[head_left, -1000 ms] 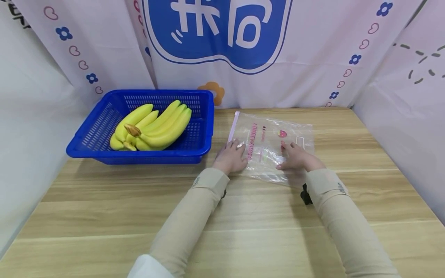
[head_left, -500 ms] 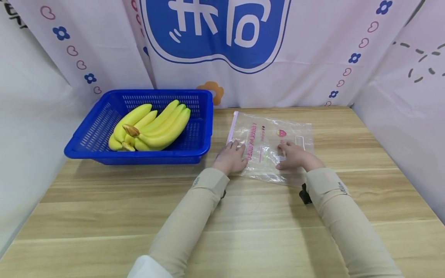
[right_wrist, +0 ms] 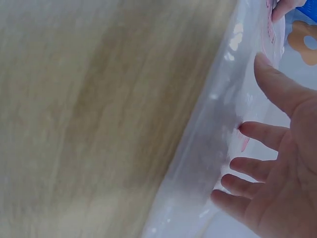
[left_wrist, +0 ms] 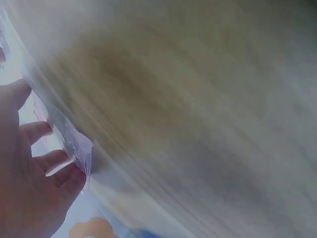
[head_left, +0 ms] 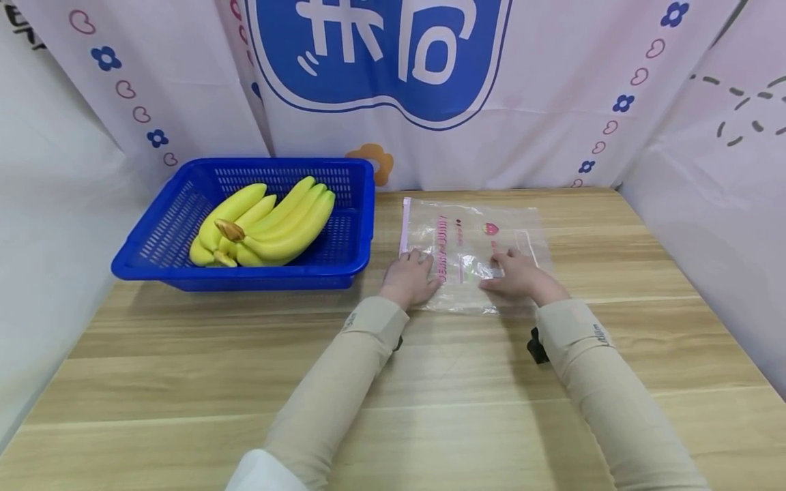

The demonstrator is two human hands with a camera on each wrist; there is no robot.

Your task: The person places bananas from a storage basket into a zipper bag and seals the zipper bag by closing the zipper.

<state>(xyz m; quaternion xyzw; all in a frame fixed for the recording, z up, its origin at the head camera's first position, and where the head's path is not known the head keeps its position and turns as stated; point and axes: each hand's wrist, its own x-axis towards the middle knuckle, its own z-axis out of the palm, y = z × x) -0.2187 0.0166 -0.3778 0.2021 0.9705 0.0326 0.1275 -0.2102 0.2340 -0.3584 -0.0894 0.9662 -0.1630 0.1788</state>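
Note:
A clear zip bag [head_left: 454, 235] with pink lettering and a strawberry print lies flat on the table, its pale pink closure edge at the left. My left hand [head_left: 409, 278] rests on the bag's left part, close to that edge, fingers spread. On the right half, my right hand [head_left: 518, 276] touches the plastic with its fingertips. In the left wrist view the fingers [left_wrist: 52, 161] meet the bag's edge [left_wrist: 74, 139]. The right wrist view has the fingers [right_wrist: 247, 168] apart and touching the film [right_wrist: 203, 134], with nothing gripped.
Left of the bag stands a blue plastic basket [head_left: 362, 235] holding a bunch of yellow bananas [head_left: 270, 225]. The wooden table [head_left: 430, 409] reaches back to a printed white curtain [head_left: 540, 136]. White walls flank both sides.
The bag has turned slightly and shifted a little left, so its near edge lies straighter. Both hands stay on it, the right hand moving slightly left. The basket stays put.

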